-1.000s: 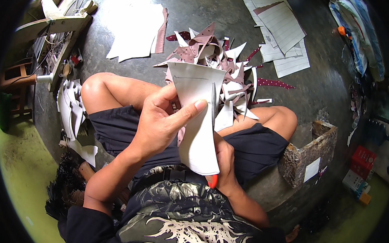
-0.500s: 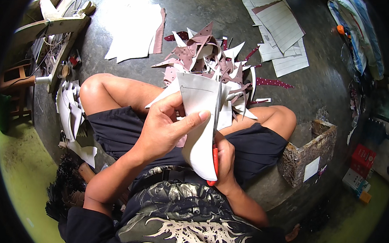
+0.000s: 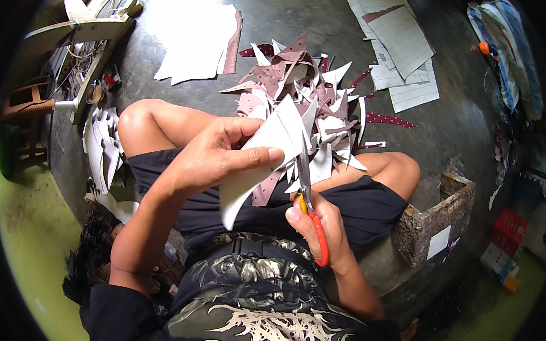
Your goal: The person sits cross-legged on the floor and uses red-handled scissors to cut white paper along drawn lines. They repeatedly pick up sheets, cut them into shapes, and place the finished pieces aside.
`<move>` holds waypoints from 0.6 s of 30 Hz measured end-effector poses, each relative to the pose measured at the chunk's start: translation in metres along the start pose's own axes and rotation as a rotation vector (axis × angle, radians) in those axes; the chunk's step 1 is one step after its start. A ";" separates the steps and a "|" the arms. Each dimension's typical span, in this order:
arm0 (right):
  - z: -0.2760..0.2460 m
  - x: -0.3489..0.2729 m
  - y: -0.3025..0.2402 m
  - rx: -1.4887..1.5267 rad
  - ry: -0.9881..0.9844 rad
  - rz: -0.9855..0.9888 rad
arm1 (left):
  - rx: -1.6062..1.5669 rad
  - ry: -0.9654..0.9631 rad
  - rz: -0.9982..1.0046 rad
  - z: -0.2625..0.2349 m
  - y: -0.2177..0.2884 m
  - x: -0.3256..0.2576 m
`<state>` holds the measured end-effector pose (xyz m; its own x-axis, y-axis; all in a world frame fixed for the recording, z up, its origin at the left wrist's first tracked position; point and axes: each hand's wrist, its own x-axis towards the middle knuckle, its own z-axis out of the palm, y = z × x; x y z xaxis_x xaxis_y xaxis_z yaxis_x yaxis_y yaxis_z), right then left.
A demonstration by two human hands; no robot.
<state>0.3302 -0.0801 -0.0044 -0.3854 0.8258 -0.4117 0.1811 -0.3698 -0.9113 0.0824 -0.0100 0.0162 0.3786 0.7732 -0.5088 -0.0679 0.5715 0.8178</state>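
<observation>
Paper sheet (image 3: 257, 170) being trimmed with red-handled scissors (image 3: 311, 212) over the lap.
Left hand (image 3: 215, 152) is pinching the white sheet, thumb on top and fingers curled beneath, tilting it toward the blades. Right hand (image 3: 322, 225) is closing around the scissor handles just beside it, blades pointing up into the sheet's edge. Cutting looks under way; next the sheet likely needs turning. Scrap pile (image 3: 302, 92) is lying beyond both hands.

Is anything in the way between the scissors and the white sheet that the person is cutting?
Nothing visible. The left hand holds the white sheet up over the lap, and the scissors in the right hand already meet its right edge. The pile of scraps lies beyond, on the floor.
</observation>
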 end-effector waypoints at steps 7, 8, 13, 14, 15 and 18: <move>-0.006 -0.004 -0.006 -0.094 -0.041 0.040 | 0.171 -0.091 -0.030 -0.010 0.008 -0.002; -0.006 -0.004 -0.006 -0.098 -0.037 0.036 | 0.194 -0.096 -0.033 -0.010 0.008 -0.001; -0.006 -0.009 -0.003 -0.153 -0.014 0.104 | 0.244 -0.117 -0.011 -0.013 0.007 -0.001; -0.006 -0.010 -0.002 -0.175 -0.016 0.111 | 0.263 -0.113 -0.006 -0.013 0.006 -0.001; -0.006 -0.009 -0.002 -0.149 -0.016 0.102 | 0.246 -0.116 0.001 -0.013 0.005 0.000; -0.006 -0.007 0.000 -0.128 -0.022 0.075 | 0.253 -0.130 -0.033 -0.011 0.003 0.002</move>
<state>0.3380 -0.0832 -0.0019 -0.3856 0.7878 -0.4803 0.3239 -0.3718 -0.8699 0.0725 -0.0039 0.0141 0.4928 0.7044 -0.5108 0.1729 0.4961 0.8509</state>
